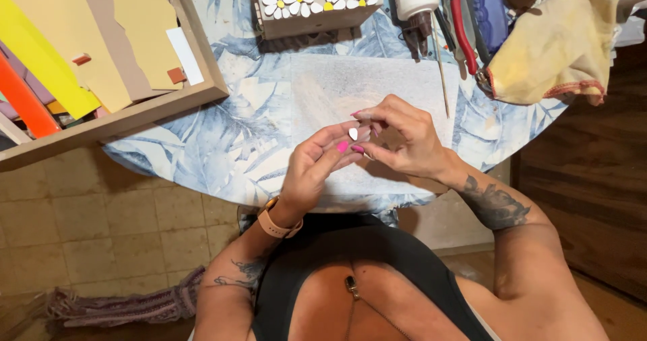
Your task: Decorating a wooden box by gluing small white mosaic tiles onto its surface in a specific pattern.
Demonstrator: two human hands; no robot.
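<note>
A round table (242, 139) under a blue leaf-print cloth fills the upper view, its near edge just above the person's chest. At its left end sits a wooden tray (135, 115) stacked with yellow, tan and orange sheets (60, 51). At the far right lies a crumpled yellow rag (556, 48), with red-handled pliers (464, 34) and a glue gun (414, 4) just beside it. At the far edge, between tray and tools, stands a box (313, 7) tiled with white daisy petals. A pale mat (317, 91) lies under the hands.

Both hands meet above the table's near edge. The left hand (313, 166), with a tan watch strap at the wrist, pinches a small white petal-shaped piece (353, 133) upright at its fingertips. The right hand (404, 135) curls over it, fingertips drawn together and touching the left fingers around the piece.
</note>
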